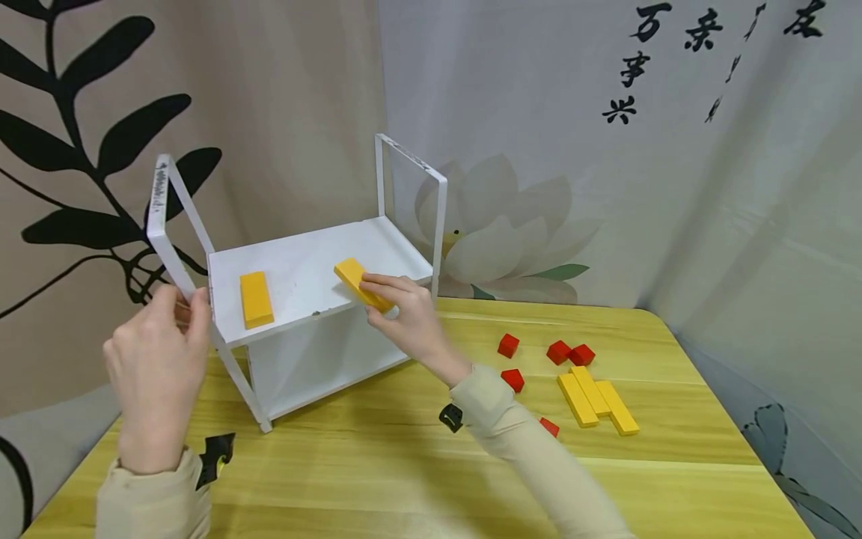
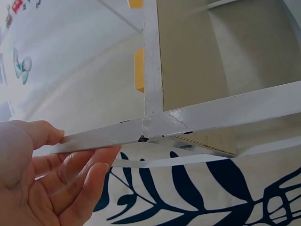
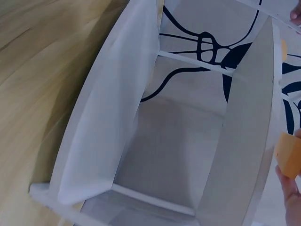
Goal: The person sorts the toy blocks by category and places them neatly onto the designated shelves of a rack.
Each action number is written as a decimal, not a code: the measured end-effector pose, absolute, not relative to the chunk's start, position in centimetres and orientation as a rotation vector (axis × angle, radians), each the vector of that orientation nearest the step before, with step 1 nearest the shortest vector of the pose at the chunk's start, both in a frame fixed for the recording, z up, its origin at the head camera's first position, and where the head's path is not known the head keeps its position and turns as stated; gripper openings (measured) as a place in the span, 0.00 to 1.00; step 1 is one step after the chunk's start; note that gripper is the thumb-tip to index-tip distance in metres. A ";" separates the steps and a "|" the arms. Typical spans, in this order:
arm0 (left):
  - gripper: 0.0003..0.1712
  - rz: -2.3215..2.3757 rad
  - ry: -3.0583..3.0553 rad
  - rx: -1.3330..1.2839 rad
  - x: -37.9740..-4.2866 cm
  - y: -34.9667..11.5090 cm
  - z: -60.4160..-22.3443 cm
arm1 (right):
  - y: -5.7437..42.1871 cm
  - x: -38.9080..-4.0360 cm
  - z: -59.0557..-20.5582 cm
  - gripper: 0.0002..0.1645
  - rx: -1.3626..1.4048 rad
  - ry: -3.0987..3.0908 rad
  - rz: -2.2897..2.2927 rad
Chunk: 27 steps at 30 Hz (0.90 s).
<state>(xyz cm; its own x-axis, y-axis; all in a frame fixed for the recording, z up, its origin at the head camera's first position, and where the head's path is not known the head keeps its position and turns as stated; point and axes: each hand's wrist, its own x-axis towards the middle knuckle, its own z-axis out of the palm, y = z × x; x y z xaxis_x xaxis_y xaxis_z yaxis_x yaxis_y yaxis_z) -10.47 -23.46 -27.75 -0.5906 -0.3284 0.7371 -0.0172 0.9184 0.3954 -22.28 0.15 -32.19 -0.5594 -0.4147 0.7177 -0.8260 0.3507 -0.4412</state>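
A white two-tier metal shelf [image 1: 296,277] stands on a yellow wooden table [image 1: 417,464]. My left hand [image 1: 158,359] grips the shelf's left frame bar [image 2: 113,136] between thumb and fingers. My right hand [image 1: 404,311] holds a yellow block [image 1: 360,283] at the front right of the upper shelf board; the block's end shows in the right wrist view [image 3: 289,155]. A second yellow block [image 1: 256,299] lies flat on the upper board's left half. The lower shelf [image 3: 160,136] looks bare.
To the right on the table lie three yellow blocks [image 1: 598,400] side by side and several small red cubes [image 1: 559,352]. Patterned cloth backdrops [image 1: 606,150] hang close behind the shelf and along the right.
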 end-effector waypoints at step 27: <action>0.20 -0.446 -2.146 0.235 -10.6 -23.4 -27.9 | -8.0 -21.6 -29.5 0.16 0.975 -2.450 0.891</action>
